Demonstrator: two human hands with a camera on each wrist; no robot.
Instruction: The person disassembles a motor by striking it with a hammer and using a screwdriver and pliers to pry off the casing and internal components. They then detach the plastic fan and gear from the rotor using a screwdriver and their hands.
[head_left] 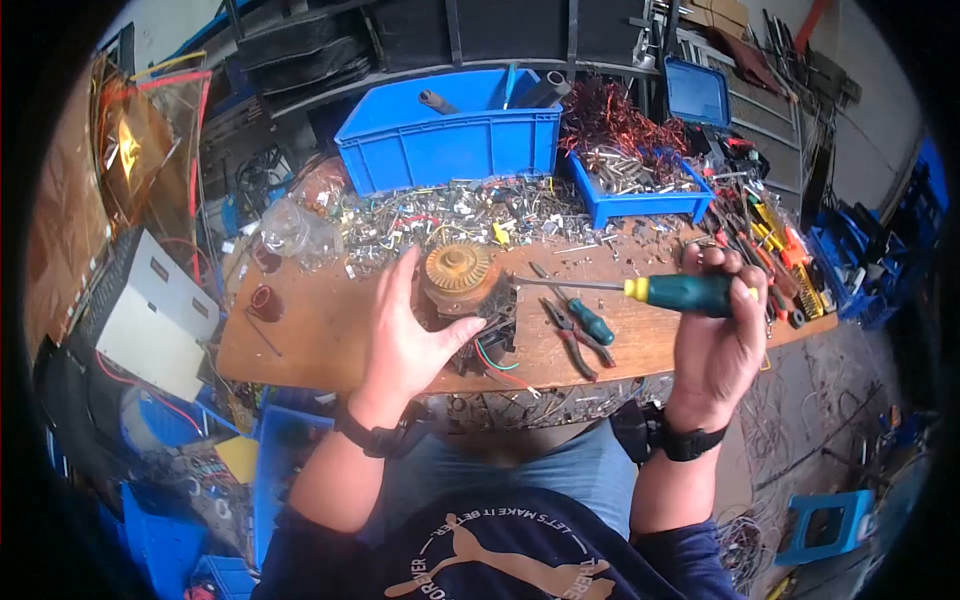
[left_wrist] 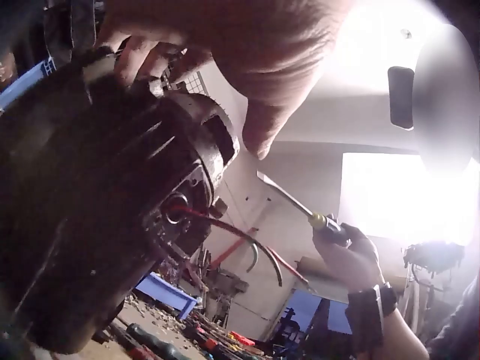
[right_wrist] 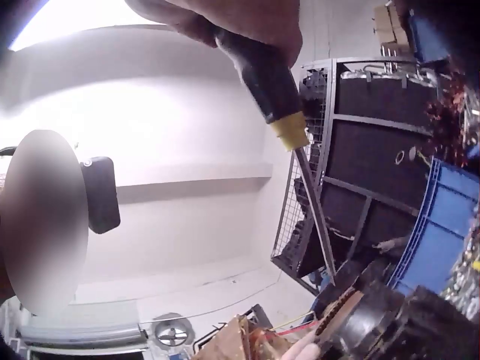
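Fingers curled, the right hand (head_left: 715, 345) grips a green-handled screwdriver (head_left: 685, 293), blade towards the motor (head_left: 466, 304); the left hand (head_left: 405, 345), fingers spread, is right beside it!

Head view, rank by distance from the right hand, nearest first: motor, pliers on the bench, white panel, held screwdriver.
From the right hand:
1. Held screwdriver: in its grip, tip pointing left.
2. Pliers: on the bench, left of the hand.
3. Motor: farther left, beside the left hand.
4. White panel: far left, past the bench edge.
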